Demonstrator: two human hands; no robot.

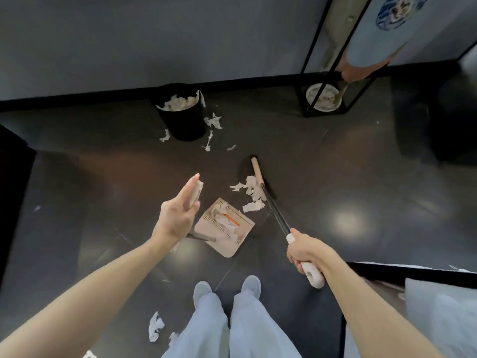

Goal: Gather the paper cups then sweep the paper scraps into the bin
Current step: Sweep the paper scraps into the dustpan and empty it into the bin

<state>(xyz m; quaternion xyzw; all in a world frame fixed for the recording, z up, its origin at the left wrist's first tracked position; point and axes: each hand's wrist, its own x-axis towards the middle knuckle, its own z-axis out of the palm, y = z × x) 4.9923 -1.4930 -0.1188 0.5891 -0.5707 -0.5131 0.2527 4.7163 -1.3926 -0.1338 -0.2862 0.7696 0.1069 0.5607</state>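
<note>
At twelve o'clock from the feet, the right grip (307,250), closed round a white-handled broom (258,177), herds torn white paper scraps (254,192) toward a beige plastic dustpan (244,226), steadied by the left grip (175,215) clasping its upright handle; the round black bin (183,122) waits at eleven.

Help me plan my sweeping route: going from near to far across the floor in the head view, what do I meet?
Shoes → dustpan → pile of paper scraps beside the broom → bin.
</note>
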